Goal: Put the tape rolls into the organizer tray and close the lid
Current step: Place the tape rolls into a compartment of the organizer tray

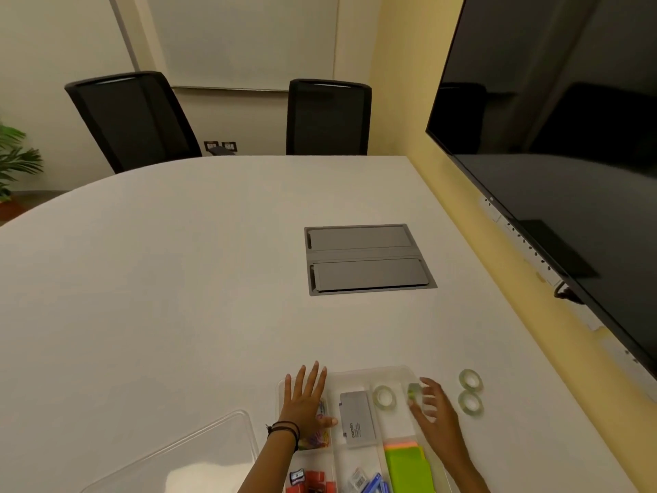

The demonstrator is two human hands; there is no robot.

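Organizer tray [391, 372]: a clear, divided tray is set on the white tabletop [177, 279] at the near edge of the view, with its top uncovered.
Lid [199, 453]: a clear lid is laid flat on the tabletop to the left of the tray, apart from it.
Left hand [305, 400]: it is spread wide and pressed flat on the tray's left side, over a compartment of coloured clips [318, 439]; nothing is held.
Right hand [432, 409]: a tape roll [414, 391] is pinched in the fingertips over the tray's far right compartment — whether the roll touches the tray floor cannot be told.
Tape in tray: one roll [384, 397] is seen lying in the middle far compartment, just beside a grey box [357, 418].
Tape outside: two rolls [470, 379] [470, 403] are left on the tabletop right of the tray, close together.
Other contents: green sticky notes [409, 467], red erasers [314, 480] and a sharpener [297, 476] are kept in the near compartments.
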